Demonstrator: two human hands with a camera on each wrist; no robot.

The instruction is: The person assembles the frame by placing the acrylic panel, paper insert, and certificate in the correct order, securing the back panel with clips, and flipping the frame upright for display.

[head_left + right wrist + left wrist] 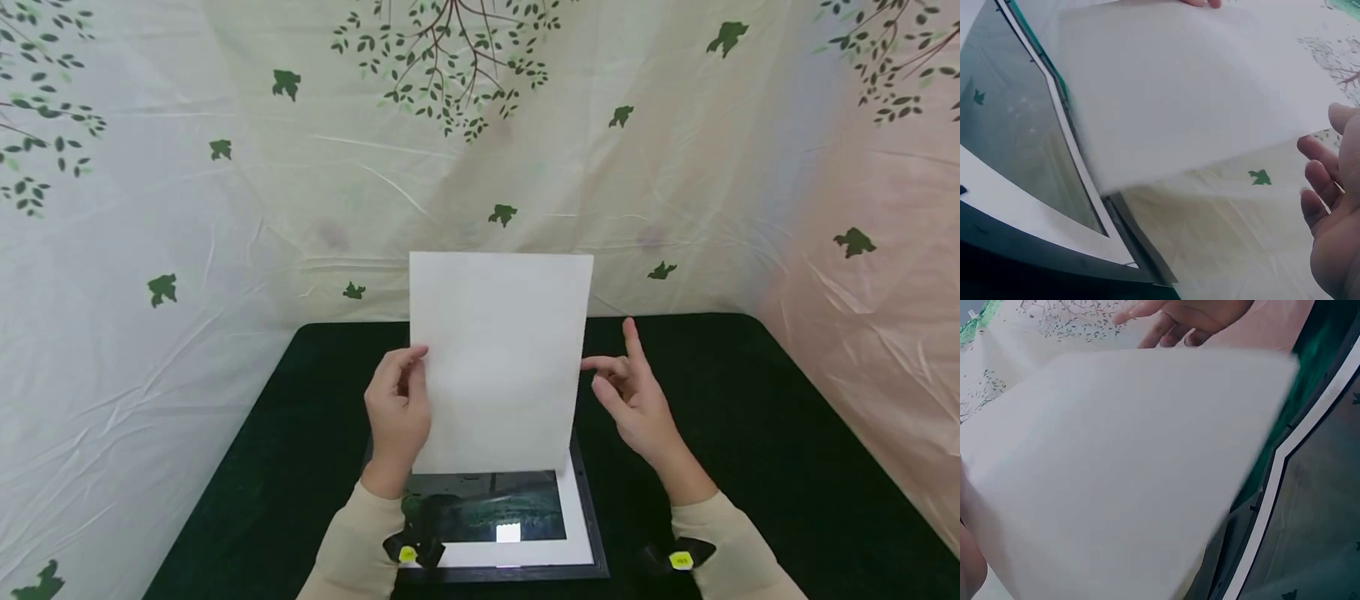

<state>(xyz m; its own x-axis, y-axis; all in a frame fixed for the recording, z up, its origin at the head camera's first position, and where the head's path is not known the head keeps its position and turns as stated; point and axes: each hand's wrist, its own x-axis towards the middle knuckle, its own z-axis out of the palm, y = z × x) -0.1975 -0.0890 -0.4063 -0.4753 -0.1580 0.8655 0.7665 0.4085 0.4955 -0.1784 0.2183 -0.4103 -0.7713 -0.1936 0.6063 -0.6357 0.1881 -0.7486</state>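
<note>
A blank white sheet (498, 358), flat and stiff-looking, is held upright over a picture frame (592, 533). My left hand (397, 408) pinches its left edge between thumb and fingers. At the opposite edge is my right hand (637, 404), its index finger pointing up and another fingertip right at the sheet's side. In the right wrist view those loosely bent fingers (1317, 181) grip nothing. The dark-edged frame lies on the table with a white mat (577, 508) round a dark, glossy middle (487, 508). The sheet hides the frame's far part.
A dark green cloth covers the table (712, 400). Behind and at both sides hangs a pale fabric backdrop (315, 183) printed with leaves and branches. Small dark tabs (1254, 508) line the frame's inner edge in the left wrist view.
</note>
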